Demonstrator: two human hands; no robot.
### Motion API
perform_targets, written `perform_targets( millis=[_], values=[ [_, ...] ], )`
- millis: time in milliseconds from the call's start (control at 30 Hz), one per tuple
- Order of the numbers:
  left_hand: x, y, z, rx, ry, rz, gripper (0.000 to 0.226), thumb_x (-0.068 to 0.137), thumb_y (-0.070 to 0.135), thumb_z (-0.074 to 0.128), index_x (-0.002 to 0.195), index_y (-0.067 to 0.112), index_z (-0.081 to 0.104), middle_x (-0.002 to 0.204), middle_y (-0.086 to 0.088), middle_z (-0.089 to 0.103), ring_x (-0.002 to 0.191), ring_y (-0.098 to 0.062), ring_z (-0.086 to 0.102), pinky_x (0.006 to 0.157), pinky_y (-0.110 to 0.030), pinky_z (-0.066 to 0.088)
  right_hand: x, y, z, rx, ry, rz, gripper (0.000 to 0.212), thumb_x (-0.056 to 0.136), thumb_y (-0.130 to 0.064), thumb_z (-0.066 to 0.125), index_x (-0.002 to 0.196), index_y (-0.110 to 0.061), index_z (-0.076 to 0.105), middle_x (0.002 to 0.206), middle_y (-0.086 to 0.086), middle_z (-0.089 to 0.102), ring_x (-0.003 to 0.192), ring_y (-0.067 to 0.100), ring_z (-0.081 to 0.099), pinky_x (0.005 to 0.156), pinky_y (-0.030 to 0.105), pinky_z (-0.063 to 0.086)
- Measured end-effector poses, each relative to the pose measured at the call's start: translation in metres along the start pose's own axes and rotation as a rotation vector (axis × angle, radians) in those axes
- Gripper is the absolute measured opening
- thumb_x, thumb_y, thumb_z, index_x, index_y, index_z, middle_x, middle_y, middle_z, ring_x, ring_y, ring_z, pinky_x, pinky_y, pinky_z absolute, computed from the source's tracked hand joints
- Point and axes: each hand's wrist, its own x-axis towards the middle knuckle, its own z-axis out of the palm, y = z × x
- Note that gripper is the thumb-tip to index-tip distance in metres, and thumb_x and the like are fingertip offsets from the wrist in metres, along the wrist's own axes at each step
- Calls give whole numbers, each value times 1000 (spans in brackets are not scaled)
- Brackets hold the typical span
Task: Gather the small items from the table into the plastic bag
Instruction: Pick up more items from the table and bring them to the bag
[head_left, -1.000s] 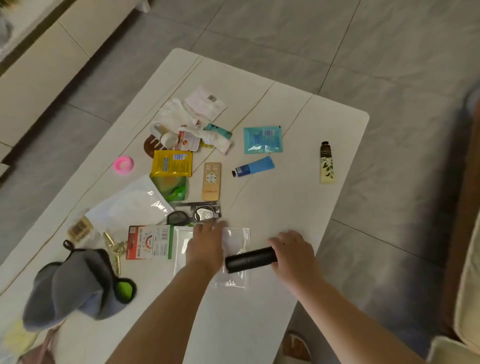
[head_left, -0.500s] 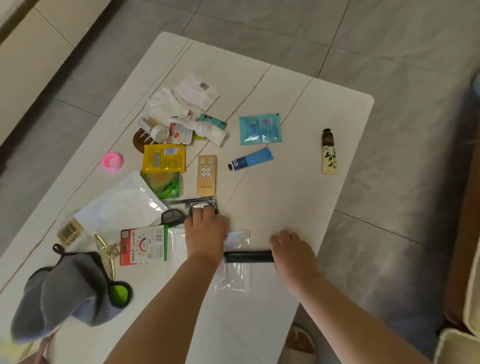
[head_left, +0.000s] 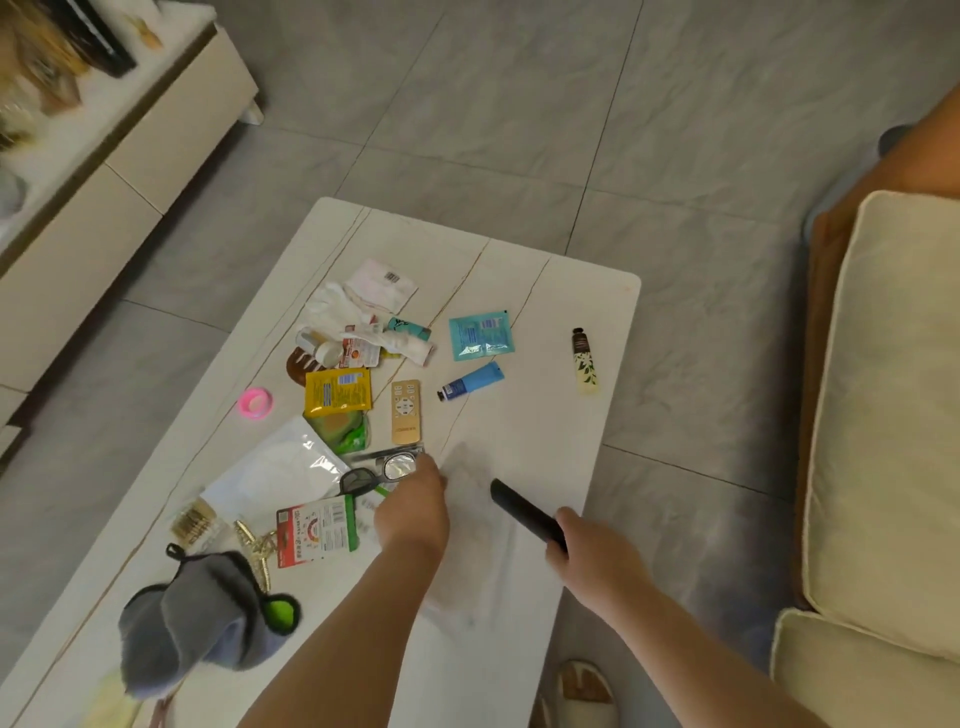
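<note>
The right hand (head_left: 597, 551) grips one end of a black tube (head_left: 524, 512), its free end angled up and left over the clear bag (head_left: 470, 525); the bag is blurred and lies on the white table (head_left: 571, 291); the left hand (head_left: 413, 512) is at the bag's left edge, fingers hidden, just beside the glasses (head_left: 382, 470); farther back lie a tan remote (head_left: 405, 411), a blue tube (head_left: 472, 381), a teal sachet (head_left: 481, 335), a yellow packet (head_left: 337, 391) and a pink ring (head_left: 255, 402); a cream tube (head_left: 584, 359) lies apart near the right edge; a grey cloth (head_left: 202, 621) sits near left.
</note>
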Motion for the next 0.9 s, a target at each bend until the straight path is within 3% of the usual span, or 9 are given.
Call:
perform_targets(
  millis=[133,267,400,533,633,700,767,833,900],
  values=[
    [-45,31,-37,-206,-19,8,22,102,24,37,116,11,46,111,-12,63,102,-30,60,76,-34,41,-65,2,-32,192,117,88,21,100,-33,39,109,-20,52,76,-7,55,69,15,57,60,26,46],
    [-98,64,-60,-409,-87,47,26,98,24,46,120,10,49,114,-15,63,105,-33,58,82,-36,44,-128,7,-47,487,230,259,29,102,-35,29,94,-22,54,69,-7,50,67,15,51,61,27,42],
    [-152,95,-65,-503,-157,122,29,96,26,53,119,8,50,117,-14,62,107,-30,57,84,-31,41,-185,28,-43,760,356,367,30,102,-32,35,75,-27,47,66,-10,46,73,17,51,65,26,36],
    [-209,128,-65,-590,-303,227,36,92,29,60,119,8,51,116,-11,60,103,-27,58,91,-33,44,-250,49,-37,1153,504,471,22,98,-27,48,94,-13,65,74,2,61,67,13,55,58,23,43],
    [-255,157,-64,-605,-407,361,25,90,25,64,106,6,58,107,-10,65,93,-24,63,83,-30,52,-302,76,-31,1320,624,525,20,96,-20,54,95,-3,64,61,2,51,53,12,46,43,20,41],
    [-290,179,-62,-660,-488,432,16,90,17,64,102,6,61,104,-11,67,80,-18,64,65,-18,55,-341,95,-29,1347,691,545,21,93,-20,58,90,0,64,61,3,51,55,14,46,50,24,43],
    [-329,198,-59,-665,-558,473,15,90,13,64,103,7,59,98,-6,64,72,-8,60,52,-10,49,-381,114,-23,1374,775,556,18,91,-17,62,75,-8,61,63,2,55,61,16,50,61,28,42],
    [-371,215,-49,-690,-635,509,22,89,10,65,109,0,60,94,-5,65,72,-8,61,51,-11,50,-426,130,-17,1399,855,558,15,89,-12,64,75,-13,60,67,1,59,64,15,53,61,26,43],
    [-414,226,-35,-700,-709,513,25,88,8,66,111,0,59,91,-5,66,72,-11,63,52,-15,52,-471,146,-3,1416,898,555,3,87,-11,66,88,-9,63,77,3,64,66,13,57,57,22,46]
  ],
)
